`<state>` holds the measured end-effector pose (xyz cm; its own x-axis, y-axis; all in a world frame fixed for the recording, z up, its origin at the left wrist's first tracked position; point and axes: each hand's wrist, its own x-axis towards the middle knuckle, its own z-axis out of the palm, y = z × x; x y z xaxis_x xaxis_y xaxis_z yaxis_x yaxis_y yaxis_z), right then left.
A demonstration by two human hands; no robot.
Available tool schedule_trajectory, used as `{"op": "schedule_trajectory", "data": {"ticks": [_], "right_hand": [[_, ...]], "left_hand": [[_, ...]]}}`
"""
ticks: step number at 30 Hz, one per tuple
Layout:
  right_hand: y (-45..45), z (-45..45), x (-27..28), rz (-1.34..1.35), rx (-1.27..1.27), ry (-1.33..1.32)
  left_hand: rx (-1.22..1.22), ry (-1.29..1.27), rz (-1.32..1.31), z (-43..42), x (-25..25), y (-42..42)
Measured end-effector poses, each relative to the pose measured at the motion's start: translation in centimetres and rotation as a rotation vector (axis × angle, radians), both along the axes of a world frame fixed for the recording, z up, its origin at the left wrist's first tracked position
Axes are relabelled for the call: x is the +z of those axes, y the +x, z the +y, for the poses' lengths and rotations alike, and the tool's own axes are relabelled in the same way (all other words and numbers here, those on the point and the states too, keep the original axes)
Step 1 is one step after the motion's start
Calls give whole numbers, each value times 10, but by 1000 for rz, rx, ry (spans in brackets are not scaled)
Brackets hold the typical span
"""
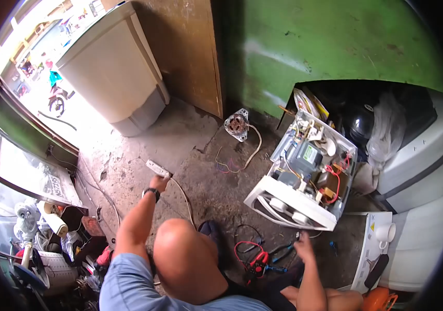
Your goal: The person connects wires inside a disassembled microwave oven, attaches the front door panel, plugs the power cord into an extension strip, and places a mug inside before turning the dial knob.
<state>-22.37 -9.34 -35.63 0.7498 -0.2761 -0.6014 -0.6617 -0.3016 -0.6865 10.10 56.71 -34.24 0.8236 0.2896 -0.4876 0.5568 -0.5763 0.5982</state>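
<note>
My left hand (159,183), with a dark watch on the wrist, is closed on the near end of a white power strip (157,168) whose cord trails over the floor. My right hand (302,248) is closed round a small plug (298,235) just below the front panel of an opened appliance (291,203). Wires, a transformer and other parts show inside that appliance. Near my right hand, a red clamp meter (258,263) and blue-handled pliers (282,255) lie on the floor.
A motor (237,125) with loose wires sits by the green wall. A white washing machine (110,67) stands at the upper left. Piled parts (55,259) fill the lower left. At the right, a white board (370,249) bears a cup (384,234).
</note>
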Motion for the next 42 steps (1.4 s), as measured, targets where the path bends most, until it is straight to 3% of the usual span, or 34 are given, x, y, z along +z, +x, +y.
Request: {"op": "schedule_trajectory", "data": {"ticks": [1,2,4,5,6,8,10,13,15,16,17,18,19,20,22,23,24,25,26,28,29,31,34,36,38,40,42], "right_hand": [[-13,-1,-19,95,228,-337],[-25,16,-12,94,364,-504],[-43,30,-23,150,418,-460],[-48,38,-26,163,381,-430],[-49,44,-25,184,328,-402],[-54,52,-30,156,258,-419],[-47,55,-27,185,178,-396],[-32,52,-11,226,226,-556],[-18,43,-6,203,186,-610],[-16,39,-8,171,166,-654],[-29,22,-51,90,128,-702],[-25,16,-58,65,103,-809],[-17,11,-45,129,184,-787],[-9,5,-33,190,266,-757],[1,-2,-20,248,443,-770],[3,-5,-29,240,325,-769],[5,-3,-40,231,208,-760],[13,7,-45,223,-118,-754],[14,13,-55,216,-243,-734],[16,54,-6,387,-357,-614],[6,61,-26,377,-286,-655],[-5,71,-51,186,-358,-629],[-22,73,-46,211,-392,-583],[-33,62,-39,258,-384,-567],[-54,50,-24,348,-498,-525],[-60,41,-14,347,-482,-451],[-56,39,-22,360,-260,-614]], "left_hand": [[119,1,44,13,-30,-2],[228,6,97,23,-54,-4],[356,190,-156,52,-141,8],[293,357,-56,42,-117,13],[259,128,-229,54,-132,24],[253,233,-228,58,-140,45],[230,80,-457,65,-158,64],[165,-47,-366,53,-150,87],[326,484,83,24,-114,94],[315,479,84,22,-120,98],[323,427,50,28,-127,101],[335,378,14,37,-133,104],[289,61,-102,55,-160,117],[398,-166,-68,36,-129,106],[265,-472,49,14,-52,74],[257,-455,45,-4,-17,60],[122,-666,93,-14,12,48],[-15,-868,146,-21,41,37],[-15,-838,147,-27,69,28],[-38,-1044,313,-48,114,12],[-137,-1069,291,-57,132,4],[-150,-1029,329,-75,158,-3],[-161,-921,409,-118,198,-23],[-520,-627,547,-142,213,-35],[-591,-595,671,-166,224,-50],[-930,-344,828,-192,218,-63],[-1071,-247,811,-229,216,-83]]}}
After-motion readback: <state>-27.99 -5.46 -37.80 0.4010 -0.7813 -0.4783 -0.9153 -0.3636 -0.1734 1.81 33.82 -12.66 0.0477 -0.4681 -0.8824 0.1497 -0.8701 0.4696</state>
